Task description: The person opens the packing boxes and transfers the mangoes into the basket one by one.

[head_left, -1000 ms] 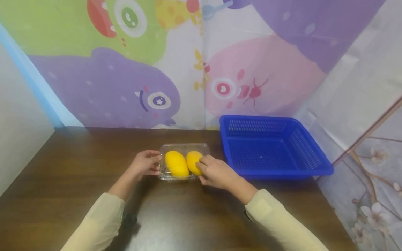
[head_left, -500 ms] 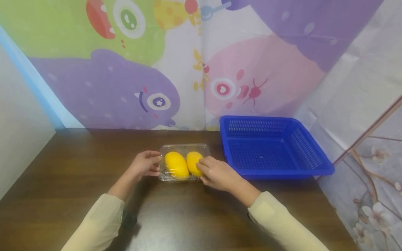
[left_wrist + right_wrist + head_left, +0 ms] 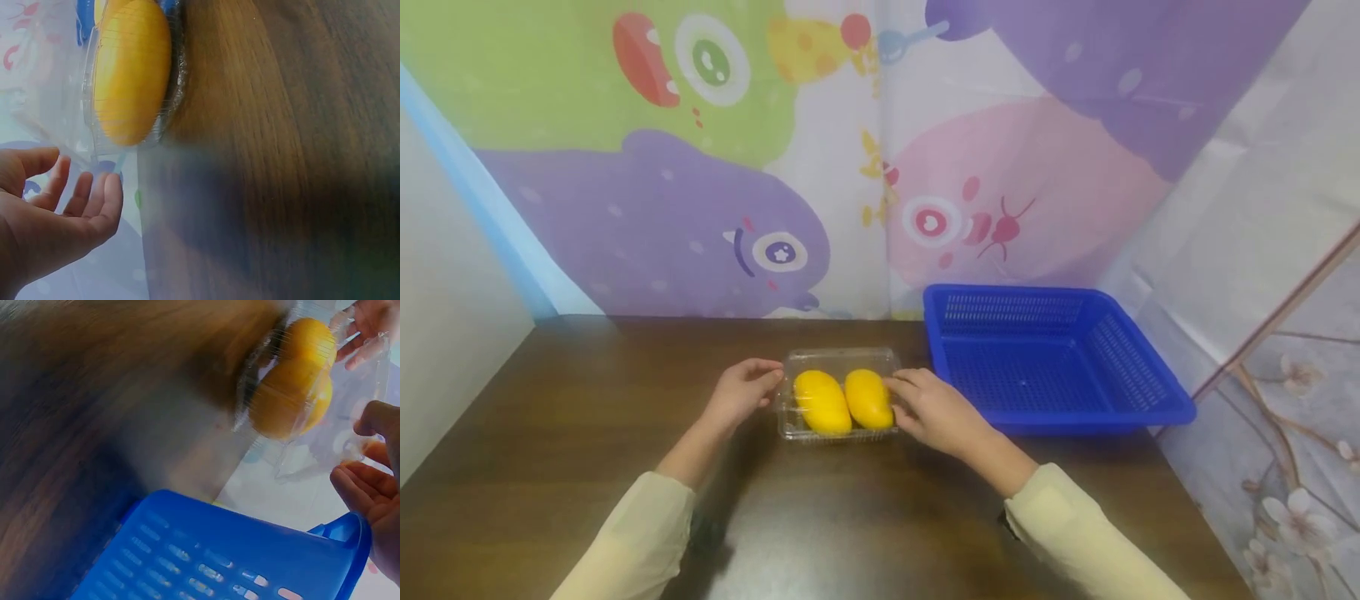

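Presently, container: clear plastic clamshell box (image 3: 838, 392) with two yellow mangoes (image 3: 844, 400), on the dark wooden table (image 3: 550, 433), left of the blue plastic basket (image 3: 1052, 358).
Left hand (image 3: 741, 393): fingers loosely spread at the box's left end.
Right hand (image 3: 936, 410): relaxed fingers at its right end.
Axis: box lies crosswise between both hands, equally near.

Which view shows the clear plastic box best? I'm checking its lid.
The head view: the whole clear plastic box with two yellow fruits. The left wrist view shows one end; the right wrist view is blurred.

Both forearms reach forward, left hand (image 3: 741, 396) and right hand (image 3: 936, 408) facing inward, fingers loosely extended.
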Available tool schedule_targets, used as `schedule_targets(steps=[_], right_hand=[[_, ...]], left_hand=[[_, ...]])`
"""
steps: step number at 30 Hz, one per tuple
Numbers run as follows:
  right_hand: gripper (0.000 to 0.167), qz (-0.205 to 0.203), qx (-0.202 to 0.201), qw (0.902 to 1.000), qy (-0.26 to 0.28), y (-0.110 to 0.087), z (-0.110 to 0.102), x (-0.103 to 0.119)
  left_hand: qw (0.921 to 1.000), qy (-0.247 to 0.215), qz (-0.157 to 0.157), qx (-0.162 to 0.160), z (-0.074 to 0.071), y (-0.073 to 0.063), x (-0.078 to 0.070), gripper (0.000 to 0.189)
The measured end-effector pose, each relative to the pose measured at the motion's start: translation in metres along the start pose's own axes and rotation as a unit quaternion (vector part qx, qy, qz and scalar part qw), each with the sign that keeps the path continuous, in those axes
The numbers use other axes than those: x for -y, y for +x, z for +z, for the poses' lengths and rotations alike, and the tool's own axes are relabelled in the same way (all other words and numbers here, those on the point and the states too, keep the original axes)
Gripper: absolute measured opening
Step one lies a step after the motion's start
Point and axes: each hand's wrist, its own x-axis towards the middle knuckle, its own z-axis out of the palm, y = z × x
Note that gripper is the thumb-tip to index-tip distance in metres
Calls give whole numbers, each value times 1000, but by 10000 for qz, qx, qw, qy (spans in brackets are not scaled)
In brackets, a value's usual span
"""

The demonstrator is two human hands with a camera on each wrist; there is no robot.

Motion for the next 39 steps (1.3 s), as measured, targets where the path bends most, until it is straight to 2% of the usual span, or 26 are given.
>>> schedule_targets(steps=[3, 7, 11, 16, 20, 24, 29, 32, 35, 39], right_hand=[[35, 356, -246, 9982, 415, 2, -1, 0], [32, 580, -724, 9921, 840, 7, 0, -2], [28, 863, -1245, 9794, 1338, 13, 3, -6], [25, 1464, -1746, 9509, 2096, 21, 7, -10], [25, 1963, -2040, 9275, 2441, 30, 11, -10], [26, 2412, -2170, 9044, 2771, 41, 14, -9], [28, 3012, -2271, 8617, 3394, 55, 16, -13], [30, 3387, -2402, 8368, 3569, 62, 19, -14], [32, 3690, -2462, 8262, 3473, 69, 24, -14], [31, 3845, -2440, 8243, 3364, 76, 29, -13]], left_hand=[[9998, 153, 105, -80, 0, 0, -1, 36], [9994, 229, 237, -116, -1, 1, 0, 33], [9985, 243, 437, -201, 0, 4, 3, 36], [9976, 109, 534, -435, 2, 11, 6, 43], [9966, -167, 497, -639, 6, 17, 5, 43], [9954, -331, 439, -788, 9, 24, 5, 41], [9939, -516, 380, -898, 9, 34, 4, 42], [9928, -725, 377, -880, 9, 40, 2, 42], [9905, -1074, 385, -767, 9, 45, 1, 41], [9852, -1542, 346, -661, 9, 49, 0, 40]])
